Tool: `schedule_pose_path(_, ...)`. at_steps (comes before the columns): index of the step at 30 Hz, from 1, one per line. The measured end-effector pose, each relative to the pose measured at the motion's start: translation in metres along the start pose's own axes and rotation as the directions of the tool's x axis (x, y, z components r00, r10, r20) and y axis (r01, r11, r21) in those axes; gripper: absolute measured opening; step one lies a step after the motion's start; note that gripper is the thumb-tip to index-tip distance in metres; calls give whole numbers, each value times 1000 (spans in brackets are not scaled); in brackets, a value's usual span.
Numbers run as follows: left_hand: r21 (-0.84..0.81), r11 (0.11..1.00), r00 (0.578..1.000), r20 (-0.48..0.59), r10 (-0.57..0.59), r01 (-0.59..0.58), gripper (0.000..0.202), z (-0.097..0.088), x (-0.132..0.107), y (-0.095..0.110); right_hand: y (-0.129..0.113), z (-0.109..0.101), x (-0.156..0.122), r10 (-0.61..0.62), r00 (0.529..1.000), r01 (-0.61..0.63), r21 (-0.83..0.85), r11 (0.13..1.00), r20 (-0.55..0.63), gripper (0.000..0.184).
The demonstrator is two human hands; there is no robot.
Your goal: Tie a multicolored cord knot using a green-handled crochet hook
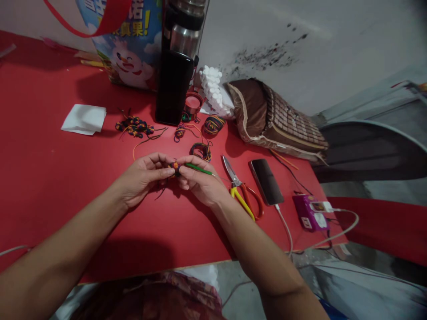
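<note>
My left hand and my right hand meet over the red table. Between their fingertips sits a small knotted piece of multicoloured cord. The left hand's fingers pinch that piece. In the right hand's closed fingers is a thin green-handled tool, whose shaft points right. Loose cord ends hang under the hands.
Scissors with yellow and red handles lie just right of my right hand, then a phone on a cable and a purple power strip. Cord bundles, a coil, a white tissue, a black phone, a printed bag and a cushion stand behind.
</note>
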State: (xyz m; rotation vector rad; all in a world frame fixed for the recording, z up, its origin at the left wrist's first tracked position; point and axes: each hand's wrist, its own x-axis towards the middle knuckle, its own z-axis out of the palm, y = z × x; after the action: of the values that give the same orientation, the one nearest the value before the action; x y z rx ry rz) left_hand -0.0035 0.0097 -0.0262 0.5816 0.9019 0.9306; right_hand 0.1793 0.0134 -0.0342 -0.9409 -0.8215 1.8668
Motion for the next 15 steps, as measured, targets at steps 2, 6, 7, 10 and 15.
schedule_pose_path(2, -27, 1000, 1000, 10, 10, -9, 35, 0, 1, 0, -2, 0, 0, 8, 1000, -8, 7, 1000, 5, 37)
schedule_pose_path(6, -171, 985, 997, 69, 17, -5, 35, -1, 3, -1, -7, 2, -1, 36, 999, -37, 21, 999, 40, 33)
schedule_pose_path(7, -206, 979, 997, 83, 12, 6, 35, -2, 3, -2, -7, 2, -1, 44, 998, -45, 28, 999, 49, 33)
schedule_pose_path(10, -252, 966, 992, 118, -37, 66, 33, -5, 5, -3, -7, 1, 0, 40, 997, -43, 38, 998, 61, 33)
schedule_pose_path(15, -251, 965, 993, 100, -55, 79, 21, -9, 6, 0, -6, -4, 0, -31, 1000, 31, -28, 999, 2, 33)
